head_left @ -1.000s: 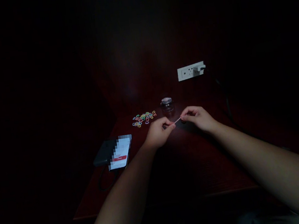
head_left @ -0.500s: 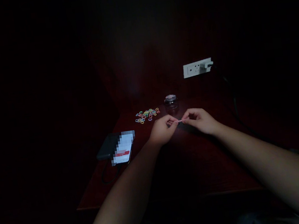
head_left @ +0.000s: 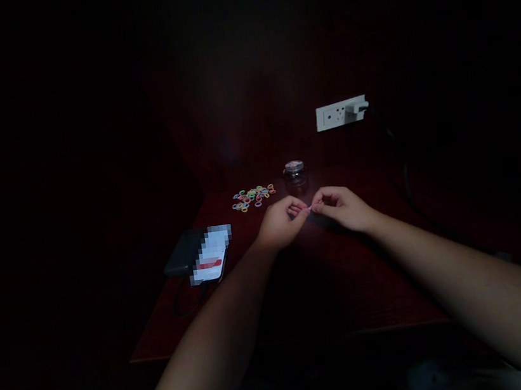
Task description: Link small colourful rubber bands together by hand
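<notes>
Over the middle of the dark red table, my left hand (head_left: pixel 283 222) pinches one end of a small pale pink hair tie (head_left: pixel 310 208) between thumb and finger. My right hand (head_left: pixel 343 208) pinches the other end. Only a short bit of the band shows between the fingertips, which almost touch. Behind and to the left lies a loose pile of small coloured hair ties (head_left: pixel 252 197) in yellow, blue, green, pink and purple. A clear round jar (head_left: pixel 295 176) with a lid stands just beyond my hands.
On the left of the table (head_left: pixel 173 334) a lit phone (head_left: pixel 211 256) lies beside a dark flat box (head_left: pixel 183 255), with a cable curling below. A white wall socket (head_left: pixel 332 115) holds a plug; its black cord (head_left: pixel 407 182) runs down on the right.
A second ago the hair tie was stretched straight between my hands. The fingertips have since come together, so less of it shows. The view has shifted slightly.
</notes>
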`<state>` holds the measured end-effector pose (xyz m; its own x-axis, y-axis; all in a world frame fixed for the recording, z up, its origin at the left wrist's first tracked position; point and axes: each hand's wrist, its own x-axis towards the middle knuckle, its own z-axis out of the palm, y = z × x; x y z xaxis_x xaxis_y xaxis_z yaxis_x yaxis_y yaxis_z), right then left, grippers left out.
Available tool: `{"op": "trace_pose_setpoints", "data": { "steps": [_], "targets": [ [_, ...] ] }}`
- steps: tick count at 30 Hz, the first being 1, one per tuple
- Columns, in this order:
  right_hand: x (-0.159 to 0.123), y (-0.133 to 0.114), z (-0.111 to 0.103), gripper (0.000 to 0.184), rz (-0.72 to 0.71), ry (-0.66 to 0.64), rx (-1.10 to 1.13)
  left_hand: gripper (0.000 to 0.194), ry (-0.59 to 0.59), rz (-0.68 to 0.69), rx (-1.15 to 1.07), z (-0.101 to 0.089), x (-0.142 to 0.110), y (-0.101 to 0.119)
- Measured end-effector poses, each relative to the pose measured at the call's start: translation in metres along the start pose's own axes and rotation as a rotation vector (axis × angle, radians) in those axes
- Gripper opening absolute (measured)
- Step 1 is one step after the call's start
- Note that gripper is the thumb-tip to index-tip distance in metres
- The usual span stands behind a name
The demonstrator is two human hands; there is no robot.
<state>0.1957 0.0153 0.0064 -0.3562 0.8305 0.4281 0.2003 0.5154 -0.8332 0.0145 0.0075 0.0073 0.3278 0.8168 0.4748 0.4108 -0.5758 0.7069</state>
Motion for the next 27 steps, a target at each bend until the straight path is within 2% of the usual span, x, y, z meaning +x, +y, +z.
{"op": "trace_pose_setpoints", "data": {
  "steps": [27],
  "targets": [
    [-0.0005,-0.0043,0.0027,0.021,0.047,-0.033,0.074,0.016,0.001,0.019,-0.004,-0.0002,-0.0014,0.0033]
  ]
}}
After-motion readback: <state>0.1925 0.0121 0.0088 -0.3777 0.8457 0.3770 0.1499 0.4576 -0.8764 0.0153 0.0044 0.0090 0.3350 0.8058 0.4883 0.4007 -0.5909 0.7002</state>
